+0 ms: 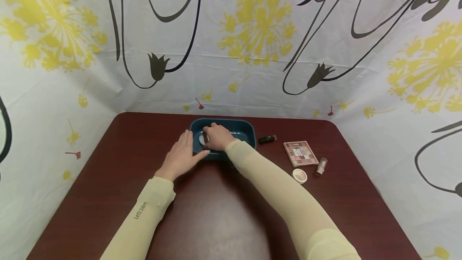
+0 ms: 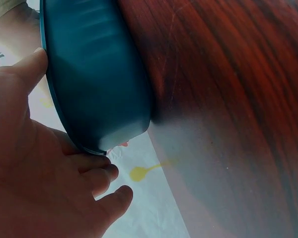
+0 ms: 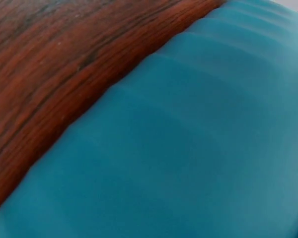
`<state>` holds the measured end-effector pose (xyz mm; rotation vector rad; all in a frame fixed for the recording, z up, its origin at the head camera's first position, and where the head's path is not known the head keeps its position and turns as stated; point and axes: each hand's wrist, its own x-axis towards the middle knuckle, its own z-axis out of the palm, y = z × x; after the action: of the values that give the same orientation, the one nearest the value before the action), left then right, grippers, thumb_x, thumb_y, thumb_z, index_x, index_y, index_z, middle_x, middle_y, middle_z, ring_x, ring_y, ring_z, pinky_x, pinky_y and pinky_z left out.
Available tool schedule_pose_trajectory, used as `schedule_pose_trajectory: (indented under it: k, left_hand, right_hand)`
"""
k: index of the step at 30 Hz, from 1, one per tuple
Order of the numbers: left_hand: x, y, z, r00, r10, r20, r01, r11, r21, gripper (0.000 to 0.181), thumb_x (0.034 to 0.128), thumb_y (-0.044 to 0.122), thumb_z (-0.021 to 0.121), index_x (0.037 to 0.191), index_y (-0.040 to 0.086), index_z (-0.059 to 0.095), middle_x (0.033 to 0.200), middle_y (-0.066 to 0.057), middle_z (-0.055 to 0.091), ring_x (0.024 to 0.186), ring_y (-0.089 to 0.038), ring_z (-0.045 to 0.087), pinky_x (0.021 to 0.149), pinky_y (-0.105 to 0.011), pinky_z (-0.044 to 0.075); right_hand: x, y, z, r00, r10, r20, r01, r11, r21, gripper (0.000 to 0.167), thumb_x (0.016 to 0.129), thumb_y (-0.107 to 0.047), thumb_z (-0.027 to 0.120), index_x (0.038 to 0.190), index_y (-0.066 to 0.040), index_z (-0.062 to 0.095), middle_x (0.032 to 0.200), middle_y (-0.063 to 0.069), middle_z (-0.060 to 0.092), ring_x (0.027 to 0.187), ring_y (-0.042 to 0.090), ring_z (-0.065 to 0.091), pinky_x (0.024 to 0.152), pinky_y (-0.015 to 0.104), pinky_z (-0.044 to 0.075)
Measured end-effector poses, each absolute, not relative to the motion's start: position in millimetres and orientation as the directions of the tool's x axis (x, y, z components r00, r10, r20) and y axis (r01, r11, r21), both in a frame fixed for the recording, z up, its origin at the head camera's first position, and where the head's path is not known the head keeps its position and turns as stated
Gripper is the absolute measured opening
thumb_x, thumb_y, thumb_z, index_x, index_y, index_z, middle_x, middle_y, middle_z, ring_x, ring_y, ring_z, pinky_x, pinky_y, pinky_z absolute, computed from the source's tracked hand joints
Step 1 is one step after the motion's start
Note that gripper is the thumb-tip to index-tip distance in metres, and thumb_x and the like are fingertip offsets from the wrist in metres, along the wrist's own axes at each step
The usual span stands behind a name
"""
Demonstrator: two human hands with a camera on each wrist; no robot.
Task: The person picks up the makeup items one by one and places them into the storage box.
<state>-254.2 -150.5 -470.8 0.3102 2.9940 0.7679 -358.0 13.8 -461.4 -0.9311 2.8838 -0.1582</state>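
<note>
A dark teal tray point(image 1: 242, 121) lies at the table's far side; its outer wall point(image 2: 97, 74) shows in the left wrist view and fills much of the right wrist view point(image 3: 164, 148). My left hand point(image 1: 180, 156) rests against the tray's left end with fingers straight and thumb at the front rim; in the left wrist view the hand point(image 2: 44, 163) touches the rim. Reaching inside the tray's left part, my right hand point(image 1: 218, 137) pinches a small dark item point(image 1: 206, 137). Beside it is a white round piece point(image 1: 201, 139). The right fingertips are partly hidden.
Right of the tray lies a black tube point(image 1: 267, 139). Farther right are a square palette point(image 1: 300, 153), a small clear-capped tube point(image 1: 321, 166) and a round white pot point(image 1: 299, 176) on the dark red table point(image 1: 216, 220). A patterned cloth point(image 1: 202, 71) hangs behind.
</note>
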Motion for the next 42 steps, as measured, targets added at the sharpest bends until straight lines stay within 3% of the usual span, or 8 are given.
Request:
schedule_pose_trajectory:
  k: [4, 13, 20, 26, 33, 42]
  left_hand:
    - [-256.5, -150.3, -470.7, -0.979, 0.204, 0.025, 0.191, 0.858, 0.477, 0.106, 0.0940, 0.072, 0.046, 0.160, -0.001, 0.007, 0.167, -0.020, 0.005, 0.153, -0.033, 0.007, 0.119, -0.053, 0.019]
    - [-253.1, -149.2, -471.2, -0.980, 0.199, 0.025, 0.187, 0.862, 0.472, 0.108, 0.0934, 0.073, 0.047, 0.159, -0.003, 0.007, 0.166, -0.022, 0.005, 0.153, -0.036, 0.009, 0.119, -0.055, 0.019]
    - [-252.5, -148.4, -468.7, -0.978, 0.203, 0.040, 0.198, 0.864, 0.462, 0.107, 0.0940, 0.071, 0.048, 0.159, -0.005, 0.010, 0.166, -0.023, 0.006, 0.153, -0.036, 0.009, 0.119, -0.055, 0.018]
    - [-252.0, -147.9, -469.8, -0.981, 0.192, 0.022, 0.180, 0.869, 0.460, 0.109, 0.0929, 0.074, 0.047, 0.159, -0.003, 0.008, 0.166, -0.021, 0.005, 0.153, -0.035, 0.008, 0.119, -0.054, 0.018]
    - [-251.7, -149.0, -472.0, -0.983, 0.181, 0.034, 0.176, 0.869, 0.463, 0.110, 0.0927, 0.072, 0.050, 0.159, -0.005, 0.008, 0.166, -0.023, 0.007, 0.152, -0.038, 0.011, 0.119, -0.055, 0.019]
    - [-252.8, -148.8, -473.0, -0.979, 0.201, 0.042, 0.198, 0.866, 0.459, 0.110, 0.0929, 0.073, 0.048, 0.159, -0.005, 0.008, 0.166, -0.023, 0.007, 0.152, -0.038, 0.010, 0.119, -0.054, 0.017]
  right_hand:
    - [-359.6, 14.7, -461.5, -0.805, -0.590, -0.061, -0.579, 0.804, -0.136, 0.033, 0.091, -0.038, 0.075, 0.112, -0.014, 0.069, 0.102, 0.004, 0.057, 0.089, 0.019, 0.055, 0.081, 0.036, 0.052]
    - [-355.1, 22.9, -443.1, -0.818, -0.574, -0.037, -0.565, 0.814, -0.138, 0.062, 0.093, -0.045, 0.070, 0.145, -0.015, 0.055, 0.133, 0.011, 0.056, 0.108, 0.023, 0.061, 0.091, 0.041, 0.054]
    - [-347.5, 48.5, -416.1, -0.811, -0.580, 0.077, -0.583, 0.793, -0.175, 0.054, 0.096, -0.042, 0.067, 0.143, -0.017, 0.057, 0.136, 0.008, 0.058, 0.111, 0.023, 0.062, 0.091, 0.042, 0.054]
    - [-343.1, 79.3, -406.0, -0.825, -0.546, 0.147, -0.566, 0.803, -0.186, 0.049, 0.097, -0.040, 0.067, 0.141, -0.019, 0.060, 0.131, 0.007, 0.060, 0.108, 0.025, 0.062, 0.080, 0.044, 0.057]
    - [-340.5, 112.3, -405.8, -0.851, -0.502, 0.154, -0.522, 0.842, -0.139, 0.047, 0.098, -0.040, 0.065, 0.141, -0.022, 0.059, 0.131, 0.007, 0.059, 0.113, 0.025, 0.059, 0.077, 0.045, 0.057]
    - [-338.7, 145.7, -410.5, -0.879, -0.449, 0.162, -0.469, 0.875, -0.120, 0.046, 0.099, -0.037, 0.065, 0.140, -0.017, 0.060, 0.129, 0.011, 0.058, 0.115, 0.031, 0.054, 0.079, 0.049, 0.055]
